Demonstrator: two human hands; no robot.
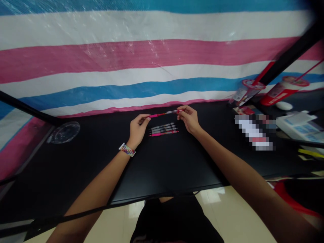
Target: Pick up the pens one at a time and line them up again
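A pen with a pink grip and a partly clear barrel is held level above the black table. My left hand pinches its pink end, and my right hand pinches its red-tipped far end. Just below it, several pens lie side by side on the table; the nearest has a pink grip, while the others look grey and black. A patterned band circles my left wrist. Both sets of fingertips are small in view.
A striped sheet hangs behind the black table. A clear plastic lid lies at the left. Drink cups with straws, a white mouse and a white box stand at the right. Someone's red-and-black clothing shows at lower right.
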